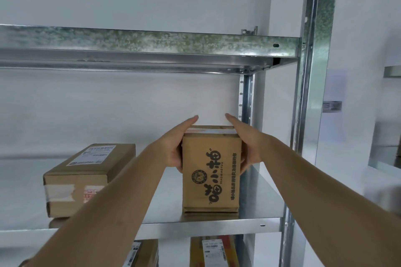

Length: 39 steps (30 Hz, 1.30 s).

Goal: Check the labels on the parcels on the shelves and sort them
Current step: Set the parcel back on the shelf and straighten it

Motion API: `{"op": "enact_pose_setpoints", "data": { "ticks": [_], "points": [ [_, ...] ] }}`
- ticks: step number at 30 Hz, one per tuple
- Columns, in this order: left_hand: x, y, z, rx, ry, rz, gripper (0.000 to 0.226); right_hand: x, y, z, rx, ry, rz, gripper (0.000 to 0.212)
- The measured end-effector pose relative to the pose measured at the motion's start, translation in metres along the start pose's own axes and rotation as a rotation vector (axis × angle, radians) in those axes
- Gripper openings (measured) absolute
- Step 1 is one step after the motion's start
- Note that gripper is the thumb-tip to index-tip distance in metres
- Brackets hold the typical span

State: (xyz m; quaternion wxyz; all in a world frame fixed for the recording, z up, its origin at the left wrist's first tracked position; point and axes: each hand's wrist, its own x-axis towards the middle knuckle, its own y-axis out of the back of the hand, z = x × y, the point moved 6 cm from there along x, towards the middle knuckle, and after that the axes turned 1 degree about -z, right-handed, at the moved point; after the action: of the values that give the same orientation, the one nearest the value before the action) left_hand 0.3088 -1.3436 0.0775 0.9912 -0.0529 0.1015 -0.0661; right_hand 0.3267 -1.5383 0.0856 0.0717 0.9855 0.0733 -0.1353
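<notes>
- Head view: a brown cardboard parcel [211,171] stands upright near the front right of a metal shelf [256,199], its printed face with dark characters and a round logo toward the camera.
- The left hand [173,147] and the right hand [245,143] clasp the parcel's two sides near the top; the fingers [192,121] run straight along the flanks and past the back edge, while both thumbs curl round the front corners, so both hands are grasping it.
- A strip of white tape or label lies across the parcel's top edge.
- To the left, well apart, a flatter cardboard box [86,178] lies on the same shelf with a white shipping label [93,155] on top and white tape round its front; the left forearm crosses in front of its lower corner.
- Below the shelf, two more labelled parcels [214,251] show, cut off by the frame.
- The shelving is galvanised steel with a mottled sheen; an upper shelf beam [152,43] spans overhead, and a perforated upright post [308,93] stands at the right.
- Behind is a plain white wall [108,104].
</notes>
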Motion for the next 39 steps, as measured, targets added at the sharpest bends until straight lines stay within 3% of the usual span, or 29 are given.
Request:
{"op": "enact_pose_setpoints", "data": {
  "ticks": [5, 8, 11, 14, 18, 25, 31, 39],
  "points": [
    [-0.005, 0.014, -0.016, -0.146, -0.093, 0.057, 0.117, 0.015, 0.013, 0.032, 0.242, 0.088, 0.044, 0.114],
    [-0.011, 0.022, -0.048, -0.121, -0.105, 0.134, 0.147, 0.015, 0.019, 0.075, 0.341, 0.112, 0.121, 0.095],
    [-0.003, 0.029, -0.086, -0.068, -0.096, 0.191, 0.124, 0.007, 0.011, 0.116, 0.430, 0.093, 0.151, 0.071],
    [-0.003, 0.029, -0.108, -0.089, -0.048, 0.214, 0.130, -0.002, 0.000, 0.131, 0.495, 0.107, 0.122, 0.053],
    [-0.020, 0.009, -0.100, -0.071, -0.049, 0.177, 0.069, -0.017, -0.013, 0.123, 0.428, 0.154, 0.117, 0.036],
    [-0.030, 0.017, -0.068, 0.031, -0.130, 0.189, 0.046, -0.033, -0.007, 0.087, 0.216, 0.269, 0.137, 0.047],
    [-0.043, 0.024, -0.025, 0.061, -0.231, 0.139, 0.070, -0.048, 0.009, 0.039, 0.153, 0.376, 0.169, 0.059],
    [-0.049, 0.022, 0.016, 0.043, -0.361, 0.203, 0.112, -0.054, 0.013, 0.007, 0.216, 0.433, 0.133, 0.064]
  ]
}}
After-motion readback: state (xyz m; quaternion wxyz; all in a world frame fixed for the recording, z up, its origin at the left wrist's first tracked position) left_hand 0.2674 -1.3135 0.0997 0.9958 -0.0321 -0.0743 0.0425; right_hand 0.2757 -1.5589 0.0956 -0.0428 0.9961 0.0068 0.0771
